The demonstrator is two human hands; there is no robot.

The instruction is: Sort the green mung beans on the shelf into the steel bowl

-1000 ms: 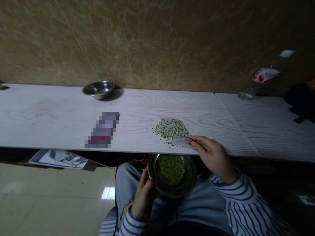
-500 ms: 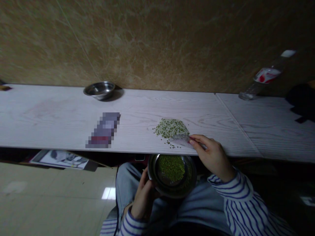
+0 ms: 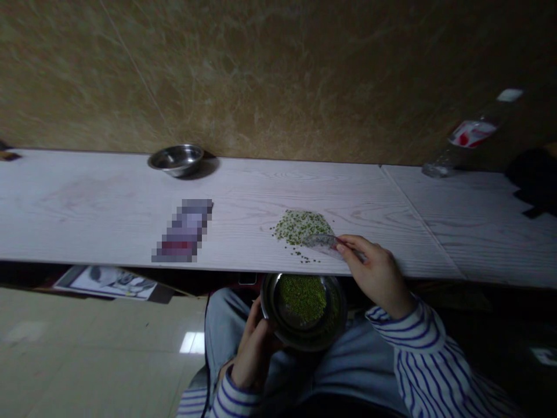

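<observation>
A pile of mung beans mixed with white grains, probably rice [image 3: 300,225], lies spread on the white wood-grain table [image 3: 243,215]. My right hand [image 3: 378,273] pinches a clear, curved plastic scoop [image 3: 322,242], whose far edge is at the pile's near right side. Below the table edge, over my lap, my left hand [image 3: 255,342] grips the left rim of a steel bowl [image 3: 337,313]. Green mung beans [image 3: 303,297] cover part of the bowl's bottom. A few loose beans are scattered between the pile and the table's front edge.
Another steel bowl [image 3: 176,161] stands by the wall at the back left. A blurred-out flat rectangular item [image 3: 185,231] lies left of the pile. At the back right is a clear plastic bottle [image 3: 472,133], beside a dark object [image 3: 533,180].
The scoop in my right hand has shifted very slightly and turned a little at the pile's near edge. My left hand and the bowl have barely moved.
</observation>
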